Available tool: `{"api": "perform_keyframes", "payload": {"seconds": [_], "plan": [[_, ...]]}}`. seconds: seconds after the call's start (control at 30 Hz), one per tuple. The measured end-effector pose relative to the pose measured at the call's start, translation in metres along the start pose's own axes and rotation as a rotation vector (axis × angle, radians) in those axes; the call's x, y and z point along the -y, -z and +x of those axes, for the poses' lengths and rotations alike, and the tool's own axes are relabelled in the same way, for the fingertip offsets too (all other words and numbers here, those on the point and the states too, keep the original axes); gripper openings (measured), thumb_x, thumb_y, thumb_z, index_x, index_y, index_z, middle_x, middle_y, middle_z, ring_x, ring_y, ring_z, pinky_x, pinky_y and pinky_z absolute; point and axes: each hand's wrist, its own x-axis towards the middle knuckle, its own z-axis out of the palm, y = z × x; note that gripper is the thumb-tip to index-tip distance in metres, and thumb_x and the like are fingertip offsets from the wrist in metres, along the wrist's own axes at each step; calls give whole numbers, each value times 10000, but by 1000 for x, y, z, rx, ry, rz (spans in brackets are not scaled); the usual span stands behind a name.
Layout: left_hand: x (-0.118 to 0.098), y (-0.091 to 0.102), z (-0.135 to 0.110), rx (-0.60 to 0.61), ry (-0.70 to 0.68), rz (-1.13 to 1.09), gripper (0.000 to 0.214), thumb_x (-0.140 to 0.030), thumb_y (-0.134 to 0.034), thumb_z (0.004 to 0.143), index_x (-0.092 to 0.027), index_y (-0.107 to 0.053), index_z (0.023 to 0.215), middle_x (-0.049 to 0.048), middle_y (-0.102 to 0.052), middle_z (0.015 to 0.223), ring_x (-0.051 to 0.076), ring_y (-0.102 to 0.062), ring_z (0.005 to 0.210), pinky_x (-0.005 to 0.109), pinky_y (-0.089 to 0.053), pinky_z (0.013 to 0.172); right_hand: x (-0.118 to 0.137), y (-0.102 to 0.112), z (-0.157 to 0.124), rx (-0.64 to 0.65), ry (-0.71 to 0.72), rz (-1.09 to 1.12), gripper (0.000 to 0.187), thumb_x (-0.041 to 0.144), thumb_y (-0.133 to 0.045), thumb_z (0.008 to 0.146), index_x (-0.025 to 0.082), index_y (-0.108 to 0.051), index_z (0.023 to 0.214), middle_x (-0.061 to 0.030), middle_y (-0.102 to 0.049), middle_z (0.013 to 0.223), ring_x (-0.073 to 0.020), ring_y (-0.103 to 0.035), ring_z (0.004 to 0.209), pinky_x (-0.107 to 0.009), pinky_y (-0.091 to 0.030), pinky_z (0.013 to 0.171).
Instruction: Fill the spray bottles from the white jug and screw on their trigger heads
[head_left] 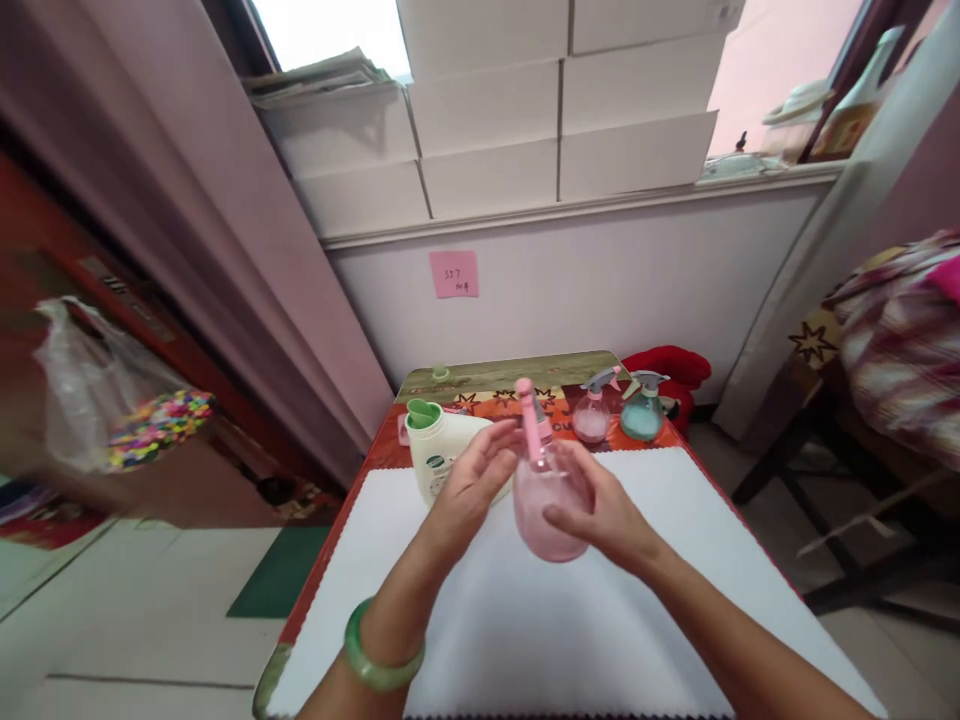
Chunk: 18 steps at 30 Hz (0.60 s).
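My right hand (pixel 600 505) is wrapped round the round body of a pink spray bottle (pixel 544 510), held just above a white cloth (pixel 525 620) on the table. The bottle's pink trigger head (pixel 529 420) sticks up between my hands. My left hand (pixel 472 485), with a green bangle on its wrist, has its fingers partly stretched toward the trigger head; whether they touch it I cannot tell. Behind my left hand stands a white detergent jug (pixel 435 455) with a green cap.
Two small spray bottles, one pink (pixel 592 410) and one teal (pixel 643 408), stand at the table's far end. White boxes (pixel 525 120) are stacked on the sill. A plastic bag (pixel 112 395) hangs at left. A chair with a striped cloth (pixel 892 340) is at right.
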Motion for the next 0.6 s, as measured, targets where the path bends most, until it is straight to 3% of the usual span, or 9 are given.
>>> {"api": "perform_keyframes", "payload": {"seconds": [0.13,0.23,0.27,0.33,0.4,0.47,0.6], "plan": [[-4,-17,6,-125,-1,-130,335,-453,-716,858,-189,-694,1062,107,-740,1064,264,-689,1020,391,-516,917,5,-21,-1,31,-33,11,698,469,-867,638,254,-537,1215,-83,-690,1216,-295,-654,1100,-408,-525,913],[-9,-9,2,-169,-78,-246,304,-477,-634,910,-178,-688,934,98,-736,968,259,-692,965,400,-516,901,-1,-28,1,29,-143,321,671,689,-739,716,250,-559,1189,-99,-704,1200,-297,-676,1056,-393,-540,843],[-10,-5,1,-156,-101,-300,321,-489,-622,913,-175,-689,927,98,-731,952,264,-689,970,411,-513,913,-4,-31,1,81,-225,450,698,781,-620,764,239,-572,1202,-115,-712,1180,-297,-687,1026,-398,-546,815],[-11,4,0,-112,-112,-412,352,-514,-601,913,-175,-692,944,96,-717,927,277,-684,981,432,-511,925,-10,-42,-3,307,-436,686,911,932,-335,775,192,-602,1233,-162,-719,1152,-305,-706,970,-414,-559,763],[-12,10,-1,-58,-94,-492,372,-528,-569,920,-179,-691,959,95,-702,927,284,-683,975,438,-517,906,-16,-55,-11,588,-612,869,1168,1023,-132,664,156,-604,1289,-204,-702,1189,-315,-711,948,-403,-567,695],[-12,16,-3,-15,-73,-508,353,-505,-572,919,-186,-690,1013,94,-696,937,286,-685,958,442,-520,889,-22,-68,-19,721,-702,998,1292,1058,-45,564,181,-580,1348,-207,-672,1265,-282,-709,897,-311,-531,571],[-16,26,-6,0,-97,-377,268,-366,-663,883,-185,-686,1080,86,-713,927,294,-681,1008,458,-493,950,-27,-78,-20,577,-774,1101,1136,1044,-178,620,251,-601,1313,-153,-697,1230,-133,-605,664,-147,-306,425]]}}
